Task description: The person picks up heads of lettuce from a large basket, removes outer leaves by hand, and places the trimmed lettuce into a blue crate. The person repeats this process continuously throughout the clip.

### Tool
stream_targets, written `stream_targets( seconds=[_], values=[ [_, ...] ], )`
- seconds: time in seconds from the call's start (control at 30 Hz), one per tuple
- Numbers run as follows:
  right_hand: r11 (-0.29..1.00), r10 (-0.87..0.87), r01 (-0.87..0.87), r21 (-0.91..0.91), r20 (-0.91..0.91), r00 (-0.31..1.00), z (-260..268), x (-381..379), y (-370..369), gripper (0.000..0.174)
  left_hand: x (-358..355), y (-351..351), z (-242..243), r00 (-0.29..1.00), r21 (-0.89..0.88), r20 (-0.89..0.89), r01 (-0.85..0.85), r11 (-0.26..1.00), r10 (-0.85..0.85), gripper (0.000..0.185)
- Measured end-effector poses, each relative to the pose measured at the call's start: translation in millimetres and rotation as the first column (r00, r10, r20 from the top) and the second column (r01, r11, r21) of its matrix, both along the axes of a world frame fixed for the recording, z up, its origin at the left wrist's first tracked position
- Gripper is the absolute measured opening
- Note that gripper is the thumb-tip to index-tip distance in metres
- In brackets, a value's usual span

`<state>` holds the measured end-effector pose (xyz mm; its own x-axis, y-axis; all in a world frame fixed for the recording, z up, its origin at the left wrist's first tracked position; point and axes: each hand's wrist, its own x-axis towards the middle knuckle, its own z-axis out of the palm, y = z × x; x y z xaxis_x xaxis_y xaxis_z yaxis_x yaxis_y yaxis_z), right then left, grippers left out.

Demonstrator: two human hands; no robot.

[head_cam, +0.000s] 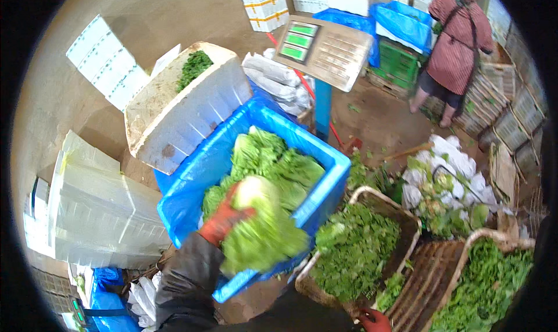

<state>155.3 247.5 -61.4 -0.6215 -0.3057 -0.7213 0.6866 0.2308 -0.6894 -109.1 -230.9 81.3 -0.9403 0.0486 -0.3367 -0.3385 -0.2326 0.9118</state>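
In an orange-red glove, my left hand (224,221) grips a pale green head of lettuce (261,218) over the near side of a blue plastic crate (335,157). The lettuce is blurred, its white base towards the far side. Several leafy green heads (279,162) lie in the crate, which has a blue film lining. My right hand (375,321), in a red glove, shows only partly at the bottom edge, beside a basket of leafy greens (357,249). Its fingers look bent, but whether they hold anything is not visible.
A foam box (192,118) with some greens adjoins the blue crate. Behind stands a weighing-scale display (322,48) on a blue post (322,105). Another basket of greens (484,284) is at right, near leaf scraps and white bags (449,175). A person (457,53) stands at the far right.
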Motion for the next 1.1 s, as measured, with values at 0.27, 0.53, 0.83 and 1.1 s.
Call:
stream_targets(
  seconds=[0.27,0.53,0.83,1.1],
  values=[
    [0.92,0.245,-0.105,0.376,-0.347,0.905,-57,-7,-45,0.052,-181,-138,-259,0.795,-0.288,-0.403,-0.581,0.762,0.454,0.076],
    [0.753,-0.528,0.583,0.304,-0.25,0.812,106,-55,16,0.048,-119,-174,-257,0.905,-0.854,-0.417,-0.42,0.307,0.08,0.065],
    [0.578,-0.287,0.607,0.545,-0.561,0.777,48,24,192,0.036,1,59,-105,0.822,-0.84,-0.502,-0.389,0.378,-0.269,0.054],
    [-0.006,-0.373,0.552,0.834,-0.515,0.772,146,90,499,0.047,102,289,-48,0.723,-0.847,-0.18,0.231,0.479,-0.667,0.046]
  ],
)
